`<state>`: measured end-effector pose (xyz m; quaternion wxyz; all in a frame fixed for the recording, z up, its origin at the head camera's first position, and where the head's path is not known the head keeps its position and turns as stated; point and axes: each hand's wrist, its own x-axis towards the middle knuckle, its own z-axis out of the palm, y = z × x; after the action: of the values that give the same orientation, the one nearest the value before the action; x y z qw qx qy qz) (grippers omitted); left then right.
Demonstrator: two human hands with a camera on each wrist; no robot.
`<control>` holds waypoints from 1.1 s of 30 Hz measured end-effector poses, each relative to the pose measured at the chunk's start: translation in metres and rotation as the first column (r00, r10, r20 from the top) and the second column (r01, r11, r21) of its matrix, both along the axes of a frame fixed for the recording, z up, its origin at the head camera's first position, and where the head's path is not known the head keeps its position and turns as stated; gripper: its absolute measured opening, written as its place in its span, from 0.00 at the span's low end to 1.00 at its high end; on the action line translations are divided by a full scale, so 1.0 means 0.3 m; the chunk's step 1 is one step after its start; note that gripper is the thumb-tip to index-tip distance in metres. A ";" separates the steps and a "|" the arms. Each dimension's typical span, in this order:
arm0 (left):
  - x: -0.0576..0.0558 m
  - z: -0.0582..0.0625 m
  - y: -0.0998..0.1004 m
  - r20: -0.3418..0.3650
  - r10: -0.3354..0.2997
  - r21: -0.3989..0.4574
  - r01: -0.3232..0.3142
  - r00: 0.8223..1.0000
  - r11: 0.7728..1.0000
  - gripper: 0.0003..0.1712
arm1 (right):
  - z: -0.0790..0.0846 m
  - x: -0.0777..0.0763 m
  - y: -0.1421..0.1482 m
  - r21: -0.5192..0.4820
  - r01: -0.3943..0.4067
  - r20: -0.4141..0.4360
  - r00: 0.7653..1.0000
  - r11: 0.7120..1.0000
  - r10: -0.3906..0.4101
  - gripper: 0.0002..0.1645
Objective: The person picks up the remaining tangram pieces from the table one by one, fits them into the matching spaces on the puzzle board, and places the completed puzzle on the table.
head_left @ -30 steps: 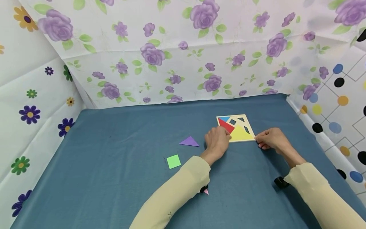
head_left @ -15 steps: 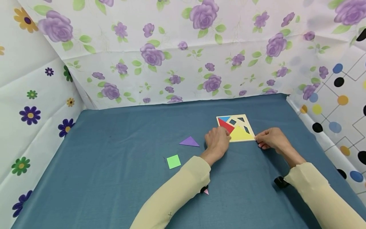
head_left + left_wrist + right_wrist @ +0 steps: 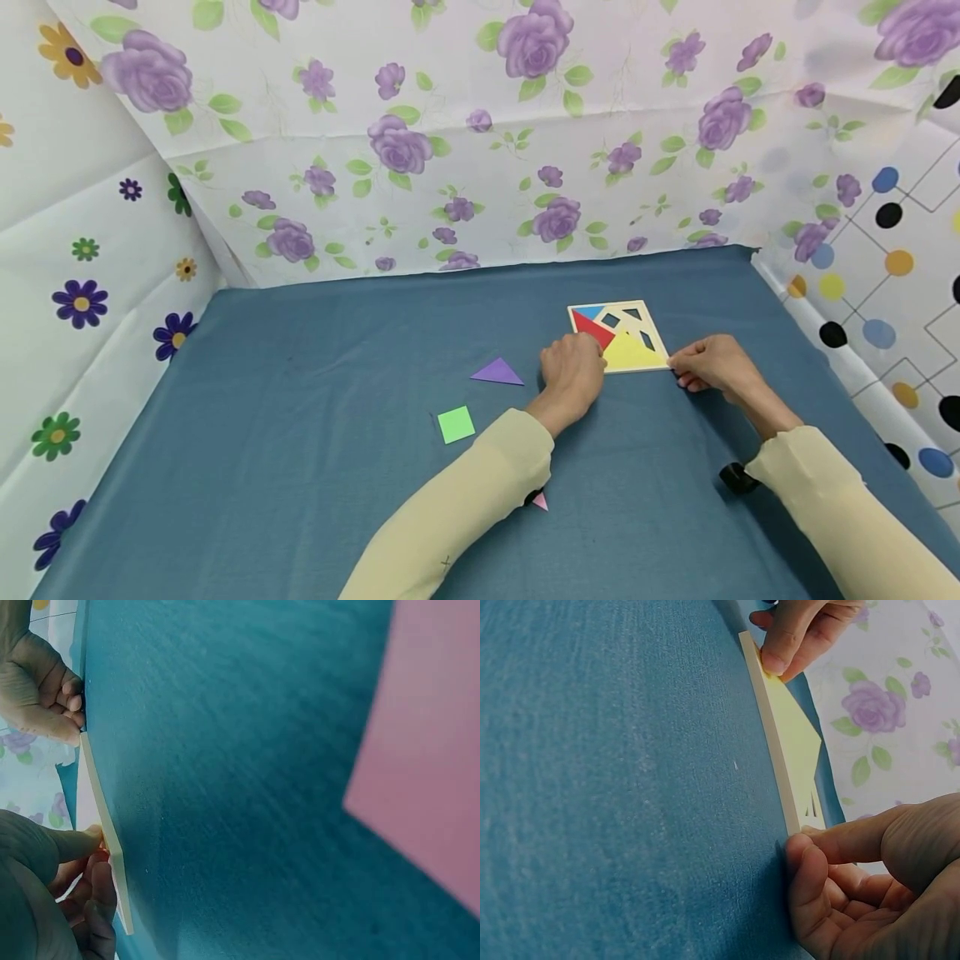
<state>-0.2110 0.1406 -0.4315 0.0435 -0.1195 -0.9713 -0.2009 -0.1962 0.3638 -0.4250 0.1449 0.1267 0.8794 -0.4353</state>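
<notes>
A tangram board (image 3: pixel 652 331) with a pale wooden frame lies toward the back right of the table. It bears a red triangle (image 3: pixel 592 327), a yellow triangle (image 3: pixel 633 354) and a blue triangle (image 3: pixel 587 312); several dark slots show at its upper right. At the front left corner my left hand (image 3: pixel 572 371) pinches the red triangle with curled fingers, partly hiding it. Between thumb and finger, my right hand (image 3: pixel 712 364) holds the front right corner of the board, as the right wrist view (image 3: pixel 877 877) also shows.
Left of the board lie a purple triangle (image 3: pixel 498 372) and a light green square (image 3: pixel 456 425). A pink piece (image 3: pixel 541 502) is mostly covered by the left sleeve (image 3: pixel 465 500). Flowered sheets (image 3: pixel 450 142) rise behind the blue cloth (image 3: pixel 300 433).
My left hand has shifted very slightly to the right at the board's corner. My right hand and the loose pieces have stayed in place.
</notes>
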 end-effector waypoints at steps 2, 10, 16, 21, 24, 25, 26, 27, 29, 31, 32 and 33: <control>0.002 0.001 0.000 -0.002 -0.004 -0.005 0.004 1.000 1.000 0.12 | -0.001 0.001 0.000 -0.001 -0.002 -0.004 1.000 1.000 0.002 0.20; 0.004 0.009 -0.002 -0.050 -0.030 -0.079 0.026 0.998 0.997 0.22 | -0.003 0.000 0.001 -0.003 -0.001 -0.009 1.000 1.000 0.001 0.20; 0.009 0.007 -0.002 -0.067 -0.051 -0.121 0.043 0.996 0.992 0.20 | -0.003 0.000 0.002 0.001 -0.007 -0.019 1.000 1.000 0.007 0.20; 0.013 0.004 0.002 -0.064 -0.064 -0.121 0.056 0.996 0.991 0.20 | -0.002 0.003 0.002 0.000 0.000 -0.026 1.000 1.000 0.000 0.20; 0.013 0.004 0.002 -0.065 -0.065 -0.117 0.057 0.996 0.992 0.21 | -0.004 0.003 0.002 -0.001 0.001 -0.028 1.000 1.000 -0.001 0.20; 0.014 0.003 0.002 -0.065 -0.068 -0.117 0.060 0.996 0.991 0.21 | -0.005 0.004 0.002 0.000 -0.001 -0.029 1.000 1.000 0.001 0.20; 0.014 0.002 0.002 -0.068 -0.071 -0.123 0.063 0.995 0.990 0.20 | -0.006 0.004 0.003 0.001 -0.002 -0.029 1.000 1.000 0.002 0.20; 0.016 0.002 0.001 -0.068 -0.077 -0.131 0.067 0.995 0.989 0.19 | -0.006 0.004 0.003 0.001 -0.003 -0.029 1.000 1.000 0.003 0.20; 0.019 0.000 0.001 -0.070 -0.092 -0.152 0.080 0.993 0.985 0.15 | -0.006 0.004 0.002 0.002 -0.003 -0.029 1.000 1.000 0.003 0.20; 0.025 0.001 0.000 -0.083 -0.116 -0.185 0.099 0.990 0.978 0.12 | -0.007 0.005 0.002 0.002 0.000 -0.028 1.000 1.000 0.000 0.19; 0.029 0.000 0.000 -0.092 -0.129 -0.206 0.108 0.987 0.973 0.10 | -0.007 0.004 0.002 0.002 0.002 -0.028 1.000 1.000 -0.002 0.19; 0.034 0.000 0.000 -0.099 -0.145 -0.227 0.120 0.984 0.966 0.10 | -0.008 0.005 0.002 0.002 0.004 -0.029 1.000 1.000 -0.004 0.19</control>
<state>-0.2009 0.1405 -0.4315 0.0724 -0.1996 -0.9733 -0.0872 -0.1949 0.3643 -0.4274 0.1313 0.1223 0.8817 -0.4364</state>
